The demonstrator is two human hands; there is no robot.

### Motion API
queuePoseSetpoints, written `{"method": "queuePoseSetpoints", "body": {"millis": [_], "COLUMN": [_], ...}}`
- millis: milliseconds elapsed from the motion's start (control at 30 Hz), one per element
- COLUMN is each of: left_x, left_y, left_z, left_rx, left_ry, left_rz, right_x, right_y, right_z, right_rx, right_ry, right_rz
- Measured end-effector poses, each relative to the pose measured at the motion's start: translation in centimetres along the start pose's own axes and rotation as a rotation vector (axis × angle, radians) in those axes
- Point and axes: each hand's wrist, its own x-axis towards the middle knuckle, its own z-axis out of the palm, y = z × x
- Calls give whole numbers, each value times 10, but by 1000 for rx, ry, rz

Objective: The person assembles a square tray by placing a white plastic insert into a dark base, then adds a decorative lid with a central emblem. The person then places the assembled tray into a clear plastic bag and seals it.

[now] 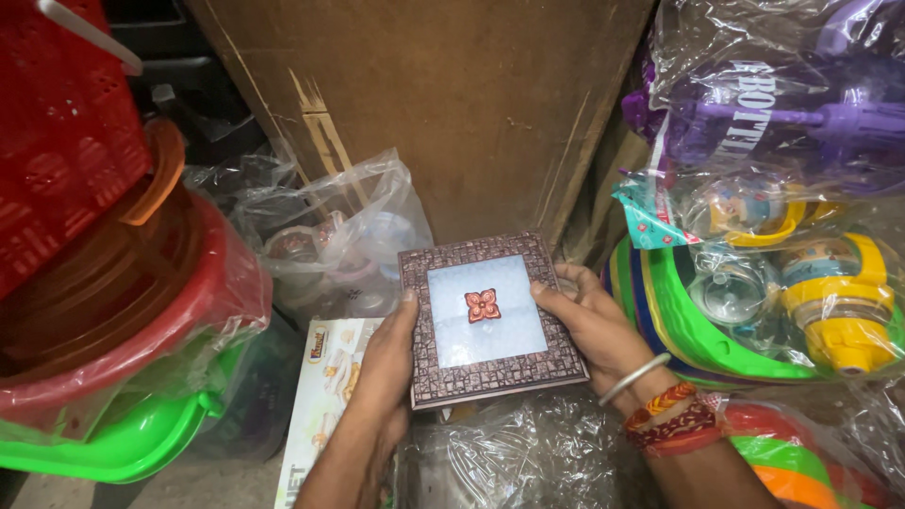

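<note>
We hold the square box (487,319) at frame centre — left hand (385,363) at its 9 o'clock edge, right hand (592,320) at 3 o'clock. Each grip pinches the box, thumbs on top. Red tub (141,311) sits at 9 o'clock.

One view only, worn on the head, tilted steeply downward and slightly forward. Set close above the left hand (382,363) and right hand (594,325), both forearms entering from the bottom edge. Square tile (485,316) near the middle of the frame, filling a good part of it. Facing a brown cardboard box (452,104) straight ahead, with a red basket (66,132) cut off at the left edge and wrapped bottles (792,123) at the right. Wide-angle, edges bowed.
</note>
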Motion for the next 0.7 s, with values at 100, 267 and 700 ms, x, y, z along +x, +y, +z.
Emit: {"method": "queuePoseSetpoints", "body": {"millis": [100, 267, 700], "left_x": [-4, -15, -2], "left_y": [1, 5, -16], "left_z": [2, 5, 6], "left_rx": [-74, -252, -251], "left_ry": [-53, -70, 53], "left_rz": [37, -231, -98], "right_x": [-2, 1, -27], "right_y": [-2, -2, -11], "right_z": [0, -4, 23], "right_rx": [38, -62, -1184], "right_ry": [-50, -35, 31], "right_rz": [6, -30, -1073]}}
